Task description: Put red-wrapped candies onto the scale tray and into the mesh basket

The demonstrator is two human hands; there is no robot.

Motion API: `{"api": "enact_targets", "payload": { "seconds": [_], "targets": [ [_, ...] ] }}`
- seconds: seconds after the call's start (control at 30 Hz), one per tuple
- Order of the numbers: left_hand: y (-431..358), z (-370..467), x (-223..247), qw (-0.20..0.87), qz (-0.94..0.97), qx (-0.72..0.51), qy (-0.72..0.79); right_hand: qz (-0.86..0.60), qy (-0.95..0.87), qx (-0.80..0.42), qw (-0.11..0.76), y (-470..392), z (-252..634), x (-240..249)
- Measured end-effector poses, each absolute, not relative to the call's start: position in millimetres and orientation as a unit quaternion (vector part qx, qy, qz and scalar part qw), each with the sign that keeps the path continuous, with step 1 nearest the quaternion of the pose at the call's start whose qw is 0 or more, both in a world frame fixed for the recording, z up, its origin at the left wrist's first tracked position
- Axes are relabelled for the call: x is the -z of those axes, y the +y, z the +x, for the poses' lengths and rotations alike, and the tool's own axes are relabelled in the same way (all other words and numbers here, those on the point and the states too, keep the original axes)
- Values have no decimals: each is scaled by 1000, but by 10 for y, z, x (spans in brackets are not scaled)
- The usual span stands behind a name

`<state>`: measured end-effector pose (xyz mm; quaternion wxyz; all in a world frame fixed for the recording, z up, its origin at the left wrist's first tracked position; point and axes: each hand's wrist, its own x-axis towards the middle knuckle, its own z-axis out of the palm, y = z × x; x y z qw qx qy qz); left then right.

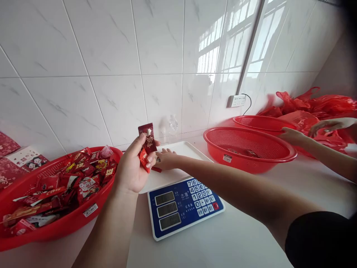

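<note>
**Dark-red sachet held above the scale tray**

Left hand (133,169): fingers closed on a dark-red candy sachet (147,138), long axis upright, more wrappers beneath. Right hand (166,159) lies at 3 o'clock, just beside, fingers loosely open, empty, over the scale's white tray (189,150). Red candy basket (80,217) at 9 o'clock.

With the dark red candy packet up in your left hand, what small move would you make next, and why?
Probably lower the left hand and set its dark red candy packet on the scale's white tray. The right hand already rests there beside another red packet, and the red basket of candy sits just left.
</note>
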<state>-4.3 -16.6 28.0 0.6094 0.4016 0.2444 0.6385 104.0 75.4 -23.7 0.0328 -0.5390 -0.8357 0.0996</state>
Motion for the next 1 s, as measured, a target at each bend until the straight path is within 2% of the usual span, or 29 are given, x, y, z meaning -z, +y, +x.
{"api": "enact_targets", "payload": {
  "seconds": [0.23,0.53,0.87,1.0],
  "targets": [
    [-152,-18,-242,607,416,-632,245,-468,-880,-19,80,757,1114,353],
    [-107,12,-177,601,435,-625,245,-489,-865,45,101,744,1391,302],
    [-117,31,-150,608,447,-606,250,-699,-685,122,164,817,3119,-134],
    [-82,18,-102,577,491,-591,276,-719,-666,120,158,779,3321,-147]
  ]
}}
